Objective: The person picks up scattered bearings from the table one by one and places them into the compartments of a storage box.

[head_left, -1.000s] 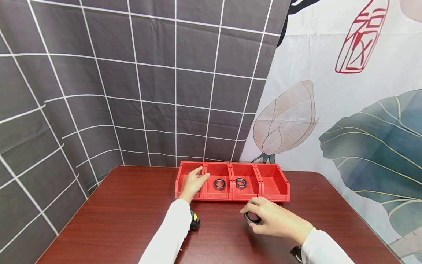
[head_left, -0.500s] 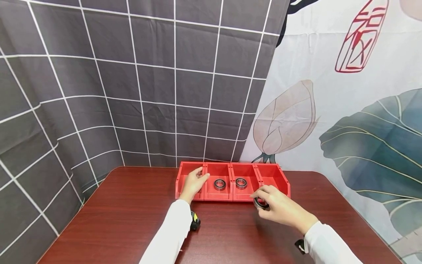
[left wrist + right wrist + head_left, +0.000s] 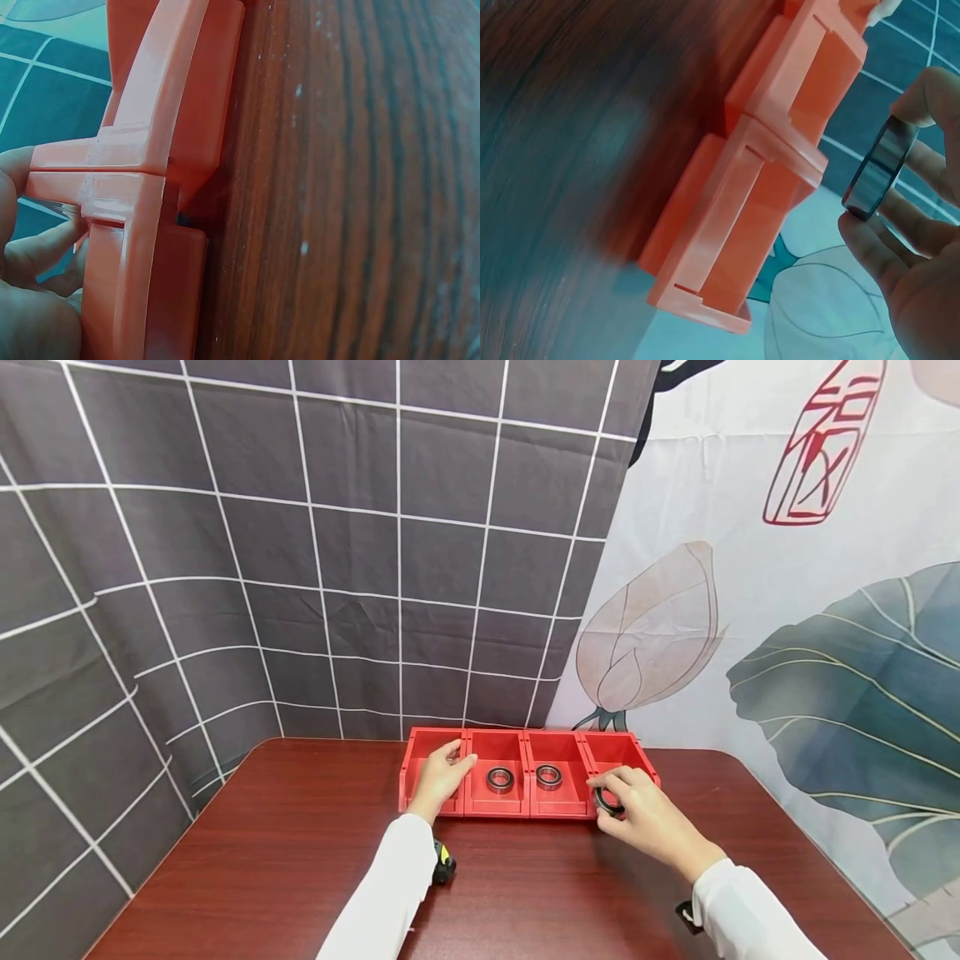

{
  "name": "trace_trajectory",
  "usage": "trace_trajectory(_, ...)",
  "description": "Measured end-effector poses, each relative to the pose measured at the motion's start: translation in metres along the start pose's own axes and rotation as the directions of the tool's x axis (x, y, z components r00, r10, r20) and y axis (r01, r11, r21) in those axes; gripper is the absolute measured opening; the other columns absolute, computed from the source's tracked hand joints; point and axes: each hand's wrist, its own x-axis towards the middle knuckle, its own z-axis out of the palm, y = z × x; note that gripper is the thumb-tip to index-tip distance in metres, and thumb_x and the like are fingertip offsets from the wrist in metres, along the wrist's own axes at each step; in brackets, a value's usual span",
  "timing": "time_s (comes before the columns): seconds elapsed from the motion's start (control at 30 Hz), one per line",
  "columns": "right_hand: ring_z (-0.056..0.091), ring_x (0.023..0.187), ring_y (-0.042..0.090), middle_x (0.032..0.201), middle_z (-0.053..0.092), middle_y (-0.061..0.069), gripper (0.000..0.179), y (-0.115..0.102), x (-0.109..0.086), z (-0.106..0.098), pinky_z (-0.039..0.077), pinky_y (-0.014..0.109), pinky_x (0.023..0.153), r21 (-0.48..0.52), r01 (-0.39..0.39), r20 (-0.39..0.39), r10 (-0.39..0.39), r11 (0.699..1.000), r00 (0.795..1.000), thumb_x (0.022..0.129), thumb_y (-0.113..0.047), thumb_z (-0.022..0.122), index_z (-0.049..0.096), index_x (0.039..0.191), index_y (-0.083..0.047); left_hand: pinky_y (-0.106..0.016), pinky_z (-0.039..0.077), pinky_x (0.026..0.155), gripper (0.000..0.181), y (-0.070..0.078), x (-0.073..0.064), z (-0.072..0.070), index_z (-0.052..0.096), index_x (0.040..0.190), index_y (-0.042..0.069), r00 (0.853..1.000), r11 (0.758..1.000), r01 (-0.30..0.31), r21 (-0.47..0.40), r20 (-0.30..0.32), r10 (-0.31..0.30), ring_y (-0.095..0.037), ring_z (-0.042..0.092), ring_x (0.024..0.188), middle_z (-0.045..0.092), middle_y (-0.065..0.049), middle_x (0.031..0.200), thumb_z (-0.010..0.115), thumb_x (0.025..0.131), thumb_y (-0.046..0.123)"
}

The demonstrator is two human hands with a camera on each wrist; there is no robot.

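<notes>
My right hand [image 3: 648, 818] pinches a ball bearing [image 3: 881, 166], a dark ring with a shiny metal rim, between thumb and fingertips. It is over the front of the rightmost compartment of a row of red plastic bins [image 3: 495, 807]. In the right wrist view the bearing is held on edge, apart from the bin walls. On the other side, my left hand [image 3: 438, 777] grips the divider between the first and second compartments. One bearing [image 3: 500, 790] lies in the second compartment and another bearing [image 3: 548, 786] in the third. The left hand partly hides the first compartment.
The bins stand near the back of a reddish-brown wooden table [image 3: 300, 860]. Behind them hang a dark grid-patterned cloth [image 3: 360, 635] and a white cloth printed with a lotus [image 3: 645, 635]. A black device with a yellow mark [image 3: 443, 864] shows at the left wrist.
My right hand has carried its bearing forward and to the right, from over the table before the third compartment to the front of the fourth. The left hand and the bins have stayed put.
</notes>
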Motion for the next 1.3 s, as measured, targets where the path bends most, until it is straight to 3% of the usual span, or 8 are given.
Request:
trace_trajectory(0.3,0.052,0.093,0.018,0.104,0.060,0.001,0.036,0.008,0.001,0.003,0.054,0.041,0.080,-0.009,-0.054,-0.022,0.054,0.999,0.998,0.074,-0.016,0.074,0.068,0.110,-0.014,-0.045,0.048,0.096,0.057,-0.002,0.000,0.000,0.052,0.138,0.003,1.000,1.000,-0.011,0.003,-0.003,0.011,-0.034,0.057,0.118,0.057,-0.020,0.131,0.069,0.089,0.027)
trace_trajectory(0.67,0.052,0.091,0.031,0.101,0.061,0.012,0.034,0.022,0.005,0.012,0.052,0.044,0.077,-0.025,-0.132,-0.069,0.130,0.991,0.989,0.076,-0.014,0.072,0.067,0.108,-0.006,-0.045,0.047,0.097,0.056,-0.003,0.001,0.001,0.052,0.138,0.004,1.000,1.000,-0.010,0.003,0.000,0.010,-0.034,0.057,0.118,0.057,-0.019,0.132,0.068,0.090,0.026)
trace_trajectory(1.3,0.051,0.102,0.042,0.113,0.057,0.023,0.037,0.039,0.021,0.022,0.051,0.054,0.084,0.003,-0.241,0.110,0.240,0.970,0.965,0.082,-0.010,0.070,0.063,0.117,0.000,-0.046,0.047,0.097,0.056,-0.003,0.003,0.000,0.052,0.138,0.004,1.000,1.000,-0.027,0.011,0.000,0.027,-0.034,0.057,0.118,0.057,-0.020,0.131,0.069,0.089,0.027)
